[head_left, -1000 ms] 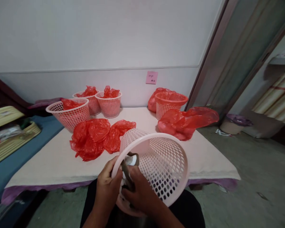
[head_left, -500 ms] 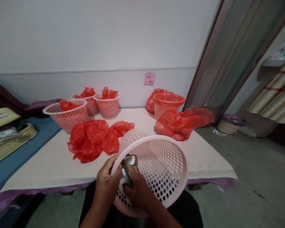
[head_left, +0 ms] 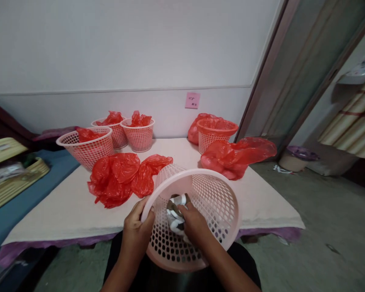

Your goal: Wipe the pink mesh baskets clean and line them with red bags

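Note:
A pink plastic mesh basket [head_left: 222,190] lies tilted on my lap at the table's front edge, its mouth turned toward me. My left hand [head_left: 139,225] grips the left side of its rim, thumb inside and fingers outside. Inside the basket, my right hand [head_left: 196,223] is closed on a bunched cloth [head_left: 176,217], white with brown-green patches; its exact kind is unclear. Part of the cloth is hidden behind my right fingers. Left of the basket, crumpled red plastic bags [head_left: 118,178] lie on the table.
Three pink baskets [head_left: 140,136] with red bags in them stand at the back left. At the back right are a basket lined with a red bag [head_left: 215,132] and a filled red bag [head_left: 228,162]. A pink note [head_left: 192,100] sticks to the wall.
My right hand has moved the cloth from the left rim toward the basket's middle. My left hand keeps its hold on the rim.

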### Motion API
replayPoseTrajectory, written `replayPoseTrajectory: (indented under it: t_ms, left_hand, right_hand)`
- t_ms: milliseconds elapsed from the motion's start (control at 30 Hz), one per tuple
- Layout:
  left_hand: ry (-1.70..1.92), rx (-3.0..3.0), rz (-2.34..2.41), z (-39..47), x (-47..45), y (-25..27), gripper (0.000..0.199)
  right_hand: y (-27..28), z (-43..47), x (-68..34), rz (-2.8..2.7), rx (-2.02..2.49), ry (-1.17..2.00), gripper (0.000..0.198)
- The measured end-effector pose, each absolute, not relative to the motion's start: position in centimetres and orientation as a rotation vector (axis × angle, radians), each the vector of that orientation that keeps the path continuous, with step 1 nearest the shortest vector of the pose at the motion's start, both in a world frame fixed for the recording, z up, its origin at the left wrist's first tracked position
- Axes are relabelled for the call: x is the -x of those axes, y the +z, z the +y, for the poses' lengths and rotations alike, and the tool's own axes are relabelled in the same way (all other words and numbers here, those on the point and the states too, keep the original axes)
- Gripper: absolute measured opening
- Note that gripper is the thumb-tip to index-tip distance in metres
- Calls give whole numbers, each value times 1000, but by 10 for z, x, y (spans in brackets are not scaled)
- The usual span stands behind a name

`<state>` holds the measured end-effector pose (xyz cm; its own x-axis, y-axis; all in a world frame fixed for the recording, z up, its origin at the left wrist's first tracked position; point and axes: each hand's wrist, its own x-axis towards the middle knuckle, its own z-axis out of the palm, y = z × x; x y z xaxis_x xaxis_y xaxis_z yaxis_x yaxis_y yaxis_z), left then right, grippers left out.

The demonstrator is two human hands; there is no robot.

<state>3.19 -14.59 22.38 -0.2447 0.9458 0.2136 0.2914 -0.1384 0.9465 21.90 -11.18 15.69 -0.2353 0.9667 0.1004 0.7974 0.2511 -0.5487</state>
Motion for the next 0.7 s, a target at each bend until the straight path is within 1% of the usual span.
replayPoseTrajectory:
  t_ms: [100, 167, 233, 267, 333, 400, 433, 467, 533, 600, 700]
  left_hand:
    - [1434, -1336, 1533, -144, -36, 224, 36]
    - [1426, -1336, 1544, -144, -36, 225, 34]
    - [1420, -1372, 1577, -142, -32, 228, 32]
    - [1420, -1402, 1591, -140, -29, 230, 31]
    - [1417, -1484, 1597, -136, -22, 234, 29]
    - [1404, -1595, 1570, -132, -18, 240, 27]
    - [1393, -1651, 1555, -130, -18, 243, 26]
    - [1383, -1699, 1542, -128, -18, 247, 25]
    - [1371, -1764, 1532, -124, -23, 254, 25]
    - [1354, -1797, 1523, -122, -30, 263, 26]
    - [1297, -1800, 1497, -119, -39, 274, 26]
  right_hand:
    - [177, -133, -203, -1943, 1247, 813, 64]
    - [190, -150, -191, -1949, 1099, 853, 65]
    - [196, -162, -185, -2091, 1094, 784, 63]
    - [197, -165, -185, -2201, 1156, 709, 57]
    - [194, -164, -191, -2411, 1394, 490, 38]
    - [190, -160, -201, -2502, 1657, 281, 25]
    - [190, -159, -206, -2500, 1720, 236, 22]
    - [190, -160, -210, -2489, 1714, 257, 22]
    - [194, -167, -212, -2442, 1553, 440, 29]
    - [196, -178, -208, -2356, 1354, 639, 42]
    - [190, -192, -196, -2249, 1272, 736, 60]
